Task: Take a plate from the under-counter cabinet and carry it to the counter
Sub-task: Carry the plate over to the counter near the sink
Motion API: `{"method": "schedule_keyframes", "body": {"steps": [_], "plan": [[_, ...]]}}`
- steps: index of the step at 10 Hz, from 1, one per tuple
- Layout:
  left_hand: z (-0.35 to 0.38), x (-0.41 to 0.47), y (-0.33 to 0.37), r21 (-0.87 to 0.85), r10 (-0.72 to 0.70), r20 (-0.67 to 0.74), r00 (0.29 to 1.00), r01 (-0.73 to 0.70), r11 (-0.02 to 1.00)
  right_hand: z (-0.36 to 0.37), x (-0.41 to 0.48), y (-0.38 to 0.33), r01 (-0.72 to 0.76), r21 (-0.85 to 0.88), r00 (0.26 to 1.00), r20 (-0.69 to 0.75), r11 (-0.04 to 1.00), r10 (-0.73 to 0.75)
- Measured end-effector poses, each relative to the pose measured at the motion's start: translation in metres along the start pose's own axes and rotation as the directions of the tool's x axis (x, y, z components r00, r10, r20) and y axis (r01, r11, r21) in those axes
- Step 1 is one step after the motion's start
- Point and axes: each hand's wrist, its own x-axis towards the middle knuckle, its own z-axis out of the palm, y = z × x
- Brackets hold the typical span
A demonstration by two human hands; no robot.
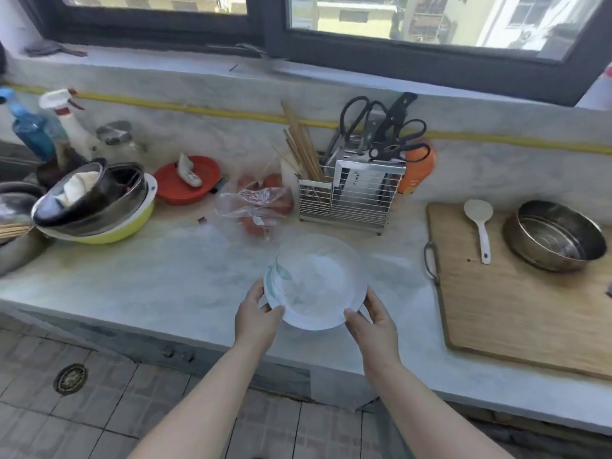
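Note:
A white plate (316, 281) with a green leaf pattern on its left rim is over the marble counter (159, 279), near its front edge. My left hand (258, 314) grips the plate's lower left rim. My right hand (372, 321) grips its lower right rim. Whether the plate rests on the counter or hangs just above it, I cannot tell. The under-counter cabinet front (212, 354) shows as a dark strip below the counter edge.
A plastic bag with tomatoes (256, 207) lies just behind the plate. A wire utensil rack (351, 197) stands behind right. A wooden cutting board (526, 293) with a metal bowl (556, 235) and white spoon (480, 226) lies right. Stacked bowls (96, 203) sit left.

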Motion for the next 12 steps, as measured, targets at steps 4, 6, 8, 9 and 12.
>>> {"method": "schedule_keyframes", "body": {"steps": [4,6,8,9,12], "plan": [[0.006,0.077,-0.02,0.036,-0.065,0.097,0.993,0.062,0.997,0.025,0.05,0.033,-0.055,-0.007,0.985,-0.165,0.998,0.053],[0.003,0.091,-0.03,0.06,-0.09,0.106,0.99,0.084,0.995,0.033,0.059,0.043,-0.073,-0.045,0.98,-0.191,0.996,0.063],[-0.002,0.097,-0.036,0.058,-0.114,0.124,0.986,0.107,0.993,0.039,0.059,0.048,-0.088,-0.055,0.973,-0.22,0.995,0.074],[-0.002,0.097,-0.04,0.057,-0.105,0.131,0.986,0.098,0.994,0.039,0.06,0.05,-0.103,-0.062,0.967,-0.239,0.993,0.085],[-0.014,0.103,-0.041,0.155,-0.098,0.217,0.971,0.065,0.986,0.037,0.055,0.035,-0.164,-0.15,0.963,-0.238,0.975,0.126]]}}
